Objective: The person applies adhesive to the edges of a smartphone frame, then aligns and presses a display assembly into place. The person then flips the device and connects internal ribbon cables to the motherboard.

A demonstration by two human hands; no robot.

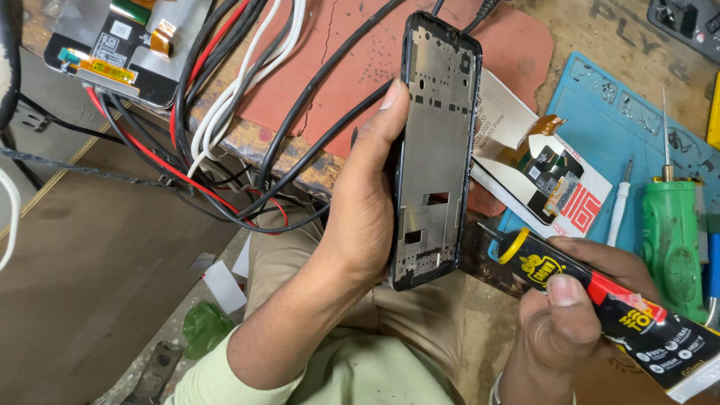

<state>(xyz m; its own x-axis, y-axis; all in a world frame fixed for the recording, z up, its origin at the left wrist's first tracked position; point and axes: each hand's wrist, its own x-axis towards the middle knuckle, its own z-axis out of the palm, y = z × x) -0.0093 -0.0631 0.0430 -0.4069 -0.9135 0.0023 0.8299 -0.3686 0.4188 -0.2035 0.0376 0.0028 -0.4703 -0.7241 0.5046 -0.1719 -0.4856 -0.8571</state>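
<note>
My left hand (360, 202) grips a bare black phone frame (435, 150), held upright with its inner side facing me and my thumb along its left edge. My right hand (570, 315) is closed around a black tube of glue (600, 300) with a yellow collar and a thin nozzle. The nozzle tip sits just right of the frame's lower edge, close to it but apart. A phone screen (536, 169) with an orange flex cable lies flat on the bench behind the frame.
Black, red and white cables (225, 97) drape over the bench's left edge. Another screen panel (120, 45) lies at the top left. A blue work mat (622, 127) holds a green tool (671, 240) and a white screwdriver (619, 206). A reddish pad (337, 67) covers the bench.
</note>
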